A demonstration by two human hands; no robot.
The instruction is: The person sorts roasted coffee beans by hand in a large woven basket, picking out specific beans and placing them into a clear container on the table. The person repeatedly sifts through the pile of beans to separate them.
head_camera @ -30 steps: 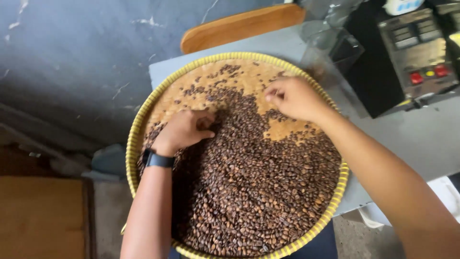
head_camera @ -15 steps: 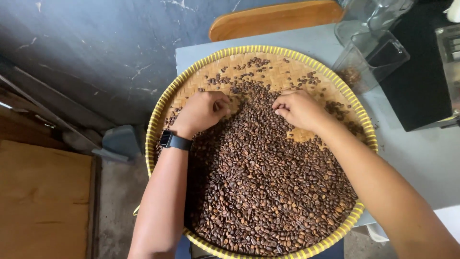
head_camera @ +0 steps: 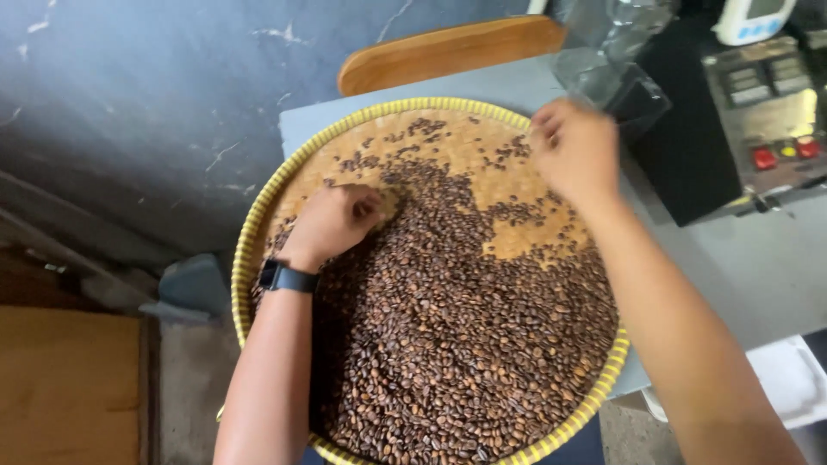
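Resting curled on countless roasted beans (head_camera: 465, 344) in one woven tray (head_camera: 258, 215), the left hand (head_camera: 332, 222) grips unclear contents, while the right hand (head_camera: 575, 151), upper right, hovers loosely closed.

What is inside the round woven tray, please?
The woven tray holds dark roasted coffee beans, heaped on the near side, with bare woven floor at the far side. The left hand rests on the beans. What lies beneath the heap is covered.

small coffee workshop — woven tray (head_camera: 258, 226) of roasted beans (head_camera: 465, 344), grey table (head_camera: 732, 267), black machine with buttons (head_camera: 741, 120)
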